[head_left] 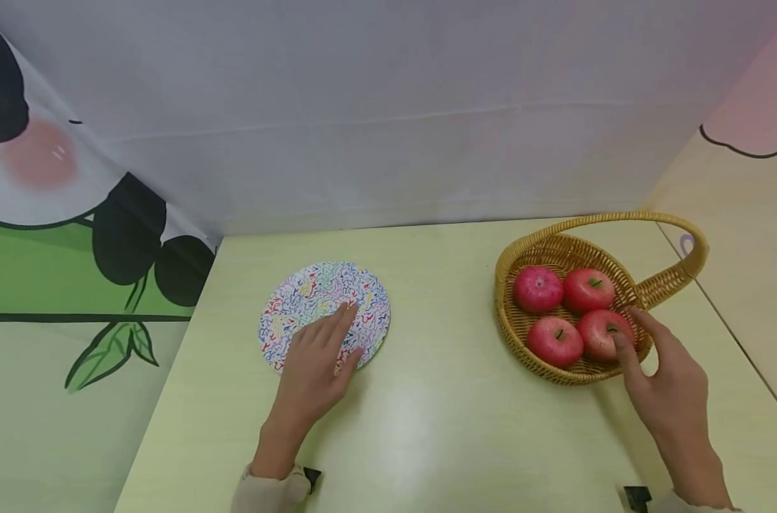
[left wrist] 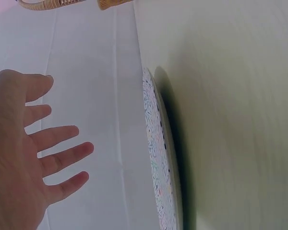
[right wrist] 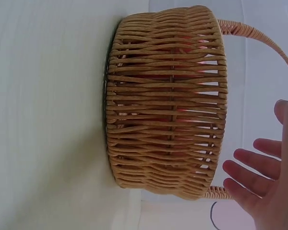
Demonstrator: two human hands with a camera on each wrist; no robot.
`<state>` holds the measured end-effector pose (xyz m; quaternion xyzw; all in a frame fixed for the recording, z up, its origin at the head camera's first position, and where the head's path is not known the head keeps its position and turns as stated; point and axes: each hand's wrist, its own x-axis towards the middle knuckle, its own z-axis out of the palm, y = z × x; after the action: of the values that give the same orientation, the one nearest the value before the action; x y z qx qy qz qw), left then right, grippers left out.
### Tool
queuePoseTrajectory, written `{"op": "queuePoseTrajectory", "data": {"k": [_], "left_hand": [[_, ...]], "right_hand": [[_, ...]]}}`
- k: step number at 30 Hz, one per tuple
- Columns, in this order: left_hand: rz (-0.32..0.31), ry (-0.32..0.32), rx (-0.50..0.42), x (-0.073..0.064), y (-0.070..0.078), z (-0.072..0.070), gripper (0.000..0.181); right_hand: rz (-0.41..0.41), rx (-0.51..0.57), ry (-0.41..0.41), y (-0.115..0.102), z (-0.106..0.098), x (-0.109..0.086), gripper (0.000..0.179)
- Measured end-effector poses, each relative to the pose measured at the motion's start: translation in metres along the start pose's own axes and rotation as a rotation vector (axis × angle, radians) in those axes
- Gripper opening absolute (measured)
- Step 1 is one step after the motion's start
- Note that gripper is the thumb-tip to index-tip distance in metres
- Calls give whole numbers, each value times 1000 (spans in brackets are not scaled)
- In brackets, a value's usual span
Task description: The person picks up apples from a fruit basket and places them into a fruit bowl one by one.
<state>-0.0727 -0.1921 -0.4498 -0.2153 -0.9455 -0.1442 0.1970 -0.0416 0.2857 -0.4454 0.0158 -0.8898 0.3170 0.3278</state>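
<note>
On the left of the table lies a round plate (head_left: 324, 285) with a multicoloured squiggle pattern; its edge shows side-on in the left wrist view. My left hand (head_left: 317, 349) hovers over it with fingers extended, and the left wrist view shows a gap between hand and plate. To the right stands a woven wicker basket (right wrist: 168, 105) with a tall handle, holding several red apples (head_left: 555, 342). My right hand (head_left: 666, 377) reaches over its near right rim, thumb and fingers spread around the nearest right apple (head_left: 600, 331). In the right wrist view the fingers (right wrist: 257, 165) are above the rim.
The basket handle (head_left: 689, 267) arches over the right side, beyond my right hand. A white cloth backdrop (head_left: 388, 171) rises behind the pale table (head_left: 439, 413). Printed cartoon panels (head_left: 74, 278) stand at the left. A table seam (head_left: 741, 349) runs along the right.
</note>
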Motion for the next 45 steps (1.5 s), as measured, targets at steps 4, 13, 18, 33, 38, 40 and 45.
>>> {"op": "queuePoseTrajectory", "data": {"k": [4,13,18,33,38,40,45], "left_hand": [[7,14,-30,2,6,4,65],[28,-11,-146,12,28,12,60],[6,-32,-220,15,40,17,59],[27,-45,-325,37,65,24,55],[32,-62,-371,45,73,27,57],[36,-65,-390,48,77,28,57],[39,-101,-423,56,86,31,58]], "right_hand": [[55,32,33,2,-2,-2,45],[170,23,79,7,1,-4,40],[233,0,78,10,2,-6,37],[600,39,-56,17,-1,-5,46],[717,46,-164,19,-1,-2,52],[734,65,-176,22,0,-2,53],[780,115,-197,27,0,-1,56]]}}
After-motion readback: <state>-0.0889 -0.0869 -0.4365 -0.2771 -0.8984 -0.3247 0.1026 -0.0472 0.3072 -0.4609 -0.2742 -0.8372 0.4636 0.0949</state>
